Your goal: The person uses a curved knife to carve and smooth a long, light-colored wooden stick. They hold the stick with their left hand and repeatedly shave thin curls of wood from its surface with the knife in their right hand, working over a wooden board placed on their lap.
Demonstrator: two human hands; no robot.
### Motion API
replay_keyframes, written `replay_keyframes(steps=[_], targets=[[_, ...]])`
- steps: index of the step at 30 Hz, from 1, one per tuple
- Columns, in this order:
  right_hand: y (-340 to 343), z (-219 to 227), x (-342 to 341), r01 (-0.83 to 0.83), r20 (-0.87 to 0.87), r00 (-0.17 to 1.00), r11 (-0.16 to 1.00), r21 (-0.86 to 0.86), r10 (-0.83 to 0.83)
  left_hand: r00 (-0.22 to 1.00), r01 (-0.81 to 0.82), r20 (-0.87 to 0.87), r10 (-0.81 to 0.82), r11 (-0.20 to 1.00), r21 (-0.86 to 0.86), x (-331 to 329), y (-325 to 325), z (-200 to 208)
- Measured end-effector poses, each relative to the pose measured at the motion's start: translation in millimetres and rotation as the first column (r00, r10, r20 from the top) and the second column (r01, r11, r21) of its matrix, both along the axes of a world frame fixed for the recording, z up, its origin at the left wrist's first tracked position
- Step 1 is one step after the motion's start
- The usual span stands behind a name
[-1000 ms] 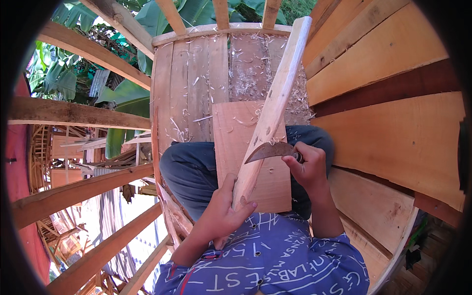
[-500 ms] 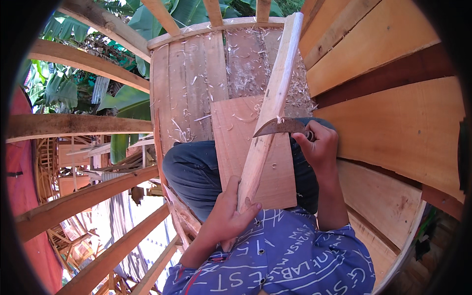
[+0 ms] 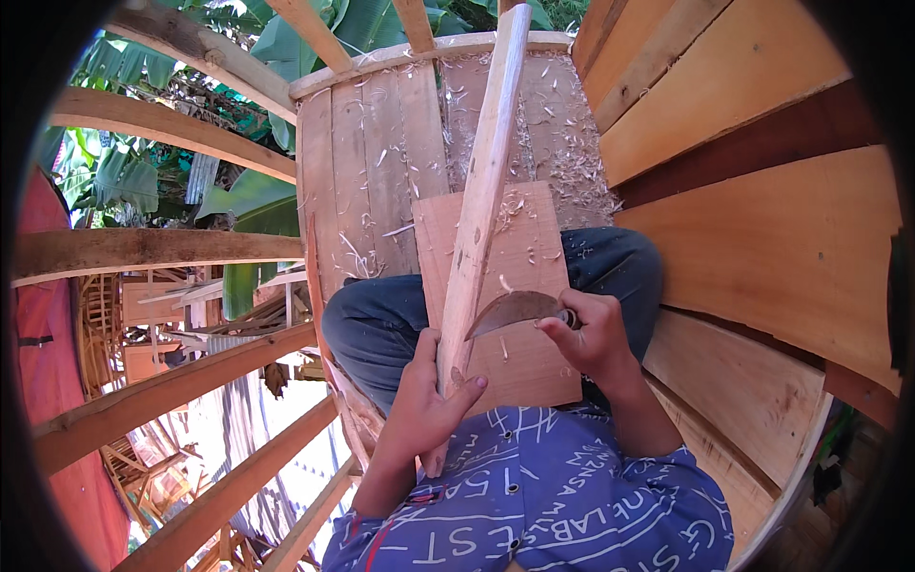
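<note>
A long wooden stick (image 3: 483, 181) slants up and away from my lap, its near end by my shirt. My left hand (image 3: 424, 393) is wrapped round its lower part. In my right hand (image 3: 593, 334) is the handle of a curved knife (image 3: 516, 310). The blade points left, its tip at the stick's right edge, a little above my left hand. Under the stick a flat wooden board (image 3: 529, 357) rests across my legs, with curled shavings on it.
Pale shavings lie over the plank floor (image 3: 367, 181) ahead. Wide wooden boards (image 3: 762, 238) form a wall close on my right. On the left, spaced wooden bars (image 3: 181, 246) stand before a drop with timber and corrugated sheets. Banana leaves (image 3: 381, 43) hang beyond the far edge.
The knife has come down the stick toward me with my right hand. The stick's far end has swung left, and my left hand has shifted slightly left with it.
</note>
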State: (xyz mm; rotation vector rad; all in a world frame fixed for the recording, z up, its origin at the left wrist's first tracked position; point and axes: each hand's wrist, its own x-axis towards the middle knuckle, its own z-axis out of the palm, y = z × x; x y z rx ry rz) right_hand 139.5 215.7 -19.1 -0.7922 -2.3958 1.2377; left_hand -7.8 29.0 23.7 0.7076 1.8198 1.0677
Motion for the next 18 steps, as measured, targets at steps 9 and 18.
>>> replay_keyframes(steps=[9,18], targets=[[8,-3,-8,0.001,0.013,1.000,0.989,0.150,-0.003,0.991,0.008,-0.136,-0.006,1.000,0.015,7,8,9],[58,-20,-1,0.366,-0.162,0.923,0.927,0.082,-0.350,0.981,0.179,-0.050,-0.185,0.978,-0.104,24,5,20]])
